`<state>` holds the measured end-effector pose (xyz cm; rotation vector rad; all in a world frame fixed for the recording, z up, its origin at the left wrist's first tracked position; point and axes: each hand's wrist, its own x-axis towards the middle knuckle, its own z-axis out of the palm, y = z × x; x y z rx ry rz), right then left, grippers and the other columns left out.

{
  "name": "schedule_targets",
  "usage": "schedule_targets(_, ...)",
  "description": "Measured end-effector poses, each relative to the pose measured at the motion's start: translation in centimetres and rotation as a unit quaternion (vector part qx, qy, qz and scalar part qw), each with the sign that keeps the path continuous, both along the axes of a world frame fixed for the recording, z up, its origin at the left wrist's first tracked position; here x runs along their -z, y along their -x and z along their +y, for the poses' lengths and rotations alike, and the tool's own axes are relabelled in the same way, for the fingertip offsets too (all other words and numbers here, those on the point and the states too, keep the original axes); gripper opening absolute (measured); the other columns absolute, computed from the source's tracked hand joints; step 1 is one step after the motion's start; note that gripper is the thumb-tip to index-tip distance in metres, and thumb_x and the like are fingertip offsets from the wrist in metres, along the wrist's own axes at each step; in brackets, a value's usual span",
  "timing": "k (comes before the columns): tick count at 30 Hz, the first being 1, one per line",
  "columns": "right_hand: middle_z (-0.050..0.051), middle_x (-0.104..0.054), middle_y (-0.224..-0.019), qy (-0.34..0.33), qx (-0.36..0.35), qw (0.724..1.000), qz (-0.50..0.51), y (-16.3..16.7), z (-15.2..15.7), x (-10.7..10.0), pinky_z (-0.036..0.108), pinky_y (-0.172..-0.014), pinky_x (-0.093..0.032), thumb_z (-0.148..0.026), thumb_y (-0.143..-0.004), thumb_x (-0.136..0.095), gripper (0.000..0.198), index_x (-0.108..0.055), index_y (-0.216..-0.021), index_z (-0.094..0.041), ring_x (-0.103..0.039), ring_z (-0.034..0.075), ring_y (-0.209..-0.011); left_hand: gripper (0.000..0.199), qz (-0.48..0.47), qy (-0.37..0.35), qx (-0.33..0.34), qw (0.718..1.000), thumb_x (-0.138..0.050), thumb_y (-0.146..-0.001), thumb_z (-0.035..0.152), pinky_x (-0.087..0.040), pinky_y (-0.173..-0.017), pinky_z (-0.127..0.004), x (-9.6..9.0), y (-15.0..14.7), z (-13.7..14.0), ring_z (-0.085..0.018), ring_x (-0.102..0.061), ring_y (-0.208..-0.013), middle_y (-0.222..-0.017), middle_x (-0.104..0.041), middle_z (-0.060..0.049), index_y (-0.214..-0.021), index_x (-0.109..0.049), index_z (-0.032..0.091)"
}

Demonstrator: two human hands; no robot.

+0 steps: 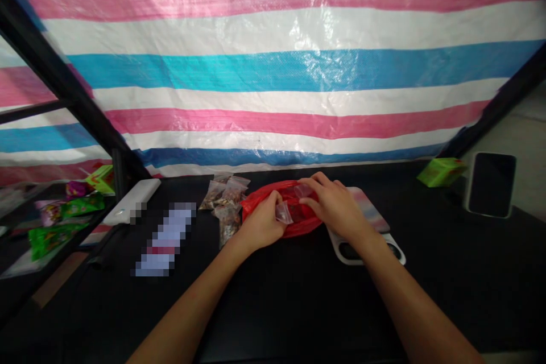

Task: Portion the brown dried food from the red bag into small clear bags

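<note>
A red plastic bag (260, 189) lies open on the black table in front of me. My left hand (267, 220) is closed at its near left side, gripping a small clear zip bag (284, 213). At the bag's right side, my right hand (336, 205) curls its thumb and forefinger around another clear bag (302, 191). What else is inside the red bag is hard to make out. Just left of it, several small filled zip bags (228, 205) with brownish contents lie in a heap.
A white kitchen scale (370, 211) sits partly under my right forearm. Further left are a blurred-out panel (166, 242) and a white power bank-like device (132, 203). A green box (441, 172) and a dark-screened device (489, 185) stand at right. Striped sheeting (273, 74) hangs behind.
</note>
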<state>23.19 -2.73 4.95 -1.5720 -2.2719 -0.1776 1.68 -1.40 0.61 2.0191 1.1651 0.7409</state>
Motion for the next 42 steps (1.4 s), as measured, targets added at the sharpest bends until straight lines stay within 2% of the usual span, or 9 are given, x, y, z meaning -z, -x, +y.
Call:
schedule_targets(3,0.007,-0.063,-0.122,-0.023,-0.021,0.999,0.043,0.2,-0.4,-0.3,0.038,-0.088,-0.046,-0.035,-0.096,-0.068,0.035,-0.063,-0.13,-0.027,-0.065,0.025,-0.099,0.028,-0.005,0.002,-0.002,1.0,-0.06,-0.075,0.006,-0.032,-0.06,-0.028,0.0,0.0,0.0,-0.015,-0.054,-0.07,-0.081,-0.058,0.003,-0.093,-0.046,0.022)
schedule_targets(7,0.006,-0.064,-0.116,0.045,-0.075,0.996,0.025,0.7,-0.2,0.7,0.035,-0.086,-0.046,-0.024,-0.094,-0.069,0.032,-0.068,-0.125,-0.025,-0.065,0.022,-0.096,0.03,-0.017,0.006,0.004,1.0,-0.062,-0.074,0.006,-0.033,-0.06,-0.027,0.0,-0.1,0.1,-0.015,-0.052,-0.07,-0.081,-0.054,0.003,-0.093,-0.045,0.022)
schedule_targets(14,0.006,-0.064,-0.116,0.096,-0.064,0.993,0.037,0.7,0.7,2.8,0.032,-0.086,-0.046,-0.025,-0.093,-0.069,0.037,-0.068,-0.131,-0.027,-0.065,0.02,-0.095,0.035,-0.058,0.016,0.008,0.998,-0.059,-0.069,0.001,-0.034,-0.062,-0.026,1.0,0.3,0.9,-0.013,-0.049,-0.069,-0.081,-0.053,0.005,-0.093,-0.045,0.022)
schedule_targets(19,0.005,-0.066,-0.115,0.119,-0.065,0.989,0.052,0.5,0.6,2.7,0.032,-0.086,-0.045,-0.03,-0.092,-0.071,0.033,-0.071,-0.126,-0.028,-0.065,0.021,-0.096,0.036,-0.099,0.024,0.008,0.995,-0.067,-0.07,0.009,-0.035,-0.06,-0.025,1.9,0.5,1.6,-0.012,-0.046,-0.067,-0.08,-0.052,0.005,-0.094,-0.044,0.022)
schedule_targets(26,0.001,-0.064,-0.126,0.176,-0.116,0.971,0.109,-0.3,0.0,1.7,0.029,-0.092,-0.046,-0.012,-0.087,-0.069,0.041,-0.07,-0.123,-0.032,-0.066,0.018,-0.101,0.03,-0.055,0.008,-0.017,0.998,-0.06,-0.071,0.004,-0.035,-0.062,-0.026,1.4,0.1,1.0,-0.013,-0.053,-0.069,-0.079,-0.057,0.004,-0.093,-0.047,0.021)
schedule_targets(28,0.001,-0.064,-0.127,0.174,-0.119,0.972,0.106,-0.3,-0.1,1.5,0.029,-0.091,-0.047,-0.011,-0.086,-0.068,0.043,-0.069,-0.123,-0.033,-0.067,0.018,-0.101,0.032,-0.045,0.002,-0.023,0.999,-0.059,-0.071,0.003,-0.034,-0.061,-0.026,1.0,0.2,0.8,-0.014,-0.054,-0.069,-0.079,-0.058,0.004,-0.093,-0.047,0.022)
schedule_targets(31,0.003,-0.065,-0.121,0.157,-0.088,0.981,0.074,0.0,-0.2,1.4,0.03,-0.087,-0.047,-0.018,-0.087,-0.072,0.035,-0.069,-0.12,-0.029,-0.068,0.02,-0.097,0.033,-0.044,-0.01,-0.024,0.999,-0.056,-0.069,0.0,-0.031,-0.059,-0.026,0.6,0.1,0.7,-0.013,-0.052,-0.066,-0.076,-0.056,0.005,-0.093,-0.047,0.022)
schedule_targets(36,0.004,-0.068,-0.112,0.123,-0.048,0.991,0.029,0.6,-0.3,1.6,0.031,-0.077,-0.044,-0.035,-0.085,-0.08,0.031,-0.068,-0.112,-0.025,-0.068,0.022,-0.091,0.025,-0.115,0.002,-0.022,0.993,-0.059,-0.074,0.005,-0.034,-0.061,-0.024,0.1,-0.3,0.6,-0.011,-0.045,-0.067,-0.076,-0.049,0.006,-0.088,-0.046,0.021)
schedule_targets(42,0.005,-0.074,-0.1,0.107,-0.04,0.993,0.022,1.3,-0.6,1.8,0.032,-0.073,-0.041,-0.043,-0.085,-0.081,0.036,-0.064,-0.109,-0.022,-0.069,0.024,-0.088,0.021,-0.158,0.026,-0.084,0.983,-0.059,-0.071,0.007,-0.038,-0.064,-0.024,-0.3,-0.6,0.9,-0.011,-0.046,-0.068,-0.076,-0.049,0.006,-0.084,-0.047,0.02)
